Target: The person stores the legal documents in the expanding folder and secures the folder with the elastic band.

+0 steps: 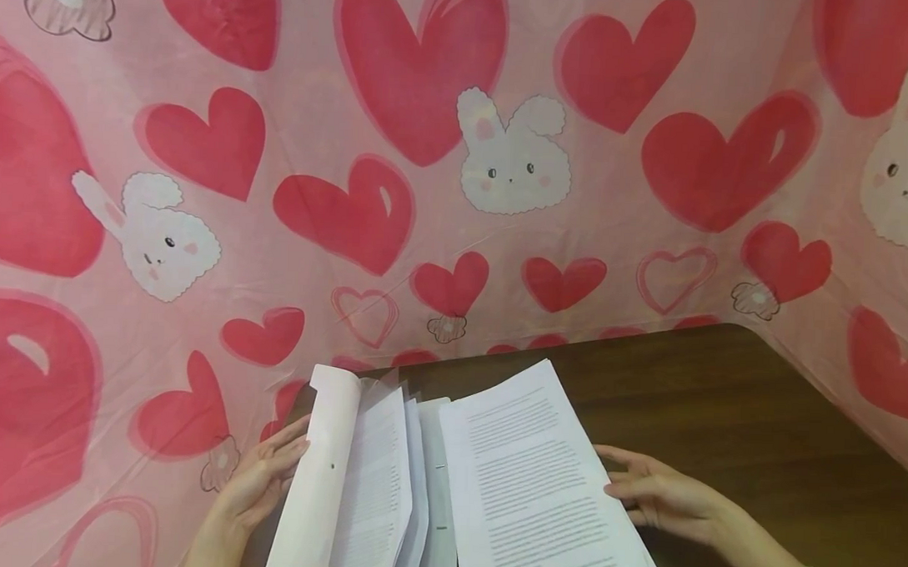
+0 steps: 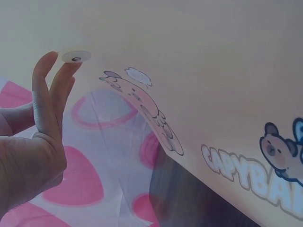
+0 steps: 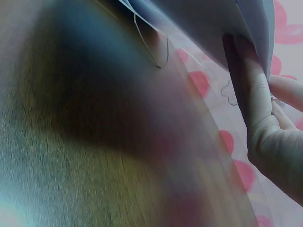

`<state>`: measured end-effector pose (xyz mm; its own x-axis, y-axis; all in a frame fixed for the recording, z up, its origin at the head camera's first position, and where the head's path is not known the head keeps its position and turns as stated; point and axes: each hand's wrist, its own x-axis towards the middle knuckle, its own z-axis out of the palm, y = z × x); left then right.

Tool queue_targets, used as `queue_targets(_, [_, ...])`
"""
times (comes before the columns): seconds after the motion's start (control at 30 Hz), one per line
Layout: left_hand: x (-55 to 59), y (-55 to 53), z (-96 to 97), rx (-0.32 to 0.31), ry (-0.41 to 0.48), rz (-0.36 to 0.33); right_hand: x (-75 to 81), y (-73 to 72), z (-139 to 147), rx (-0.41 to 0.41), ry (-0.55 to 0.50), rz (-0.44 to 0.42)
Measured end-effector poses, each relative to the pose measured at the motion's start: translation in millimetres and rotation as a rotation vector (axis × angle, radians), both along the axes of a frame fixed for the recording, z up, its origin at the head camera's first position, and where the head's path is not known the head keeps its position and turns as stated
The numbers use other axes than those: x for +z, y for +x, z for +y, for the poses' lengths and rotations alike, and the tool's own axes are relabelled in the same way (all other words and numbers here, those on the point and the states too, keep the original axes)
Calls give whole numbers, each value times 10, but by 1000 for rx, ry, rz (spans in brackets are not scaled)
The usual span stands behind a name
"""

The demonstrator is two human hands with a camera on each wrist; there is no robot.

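Observation:
A document folder [image 1: 435, 483] lies open and full of printed sheets. My left hand [image 1: 258, 478] holds its curled white cover [image 1: 310, 487] at the left edge. In the left wrist view, the fingertips [image 2: 46, 59] touch the outside of that cover, beside a round clear button [image 2: 76, 56]; the thumb's hold is partly hidden. My right hand [image 1: 660, 495] grips the right edge of a stack of printed pages [image 1: 541, 478], thumb on the near side. From the right wrist, the fingers [image 3: 253, 78] show against the back of the pages.
The folder rests on a dark brown wooden table [image 1: 786, 445], whose far edge meets a pink curtain [image 1: 419, 207] with hearts and rabbits. More printed sheets [image 1: 375, 481] stand on the folder's left side. Cartoon animals [image 2: 279, 151] and lettering decorate the outer cover.

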<state>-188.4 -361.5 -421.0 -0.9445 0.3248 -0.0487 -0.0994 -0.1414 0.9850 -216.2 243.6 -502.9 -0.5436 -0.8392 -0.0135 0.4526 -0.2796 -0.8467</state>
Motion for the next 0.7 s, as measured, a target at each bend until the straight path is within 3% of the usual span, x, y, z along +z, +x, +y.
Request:
queue_targets(0.17, [-56, 116, -7, 42, -46, -15, -2, 33, -111, 5, 24, 1])
queue_targets(0.3, [-44, 148, 4, 109, -100, -20, 19, 14, -238, 6, 46, 0])
queue_targets(0.43, [3, 127, 21, 162, -142, -30, 60, -15, -369, 2, 65, 4])
queue_targets(0.7, [75, -3, 70, 131, -78, -17, 145, -63, -446, -23, 71, 22])
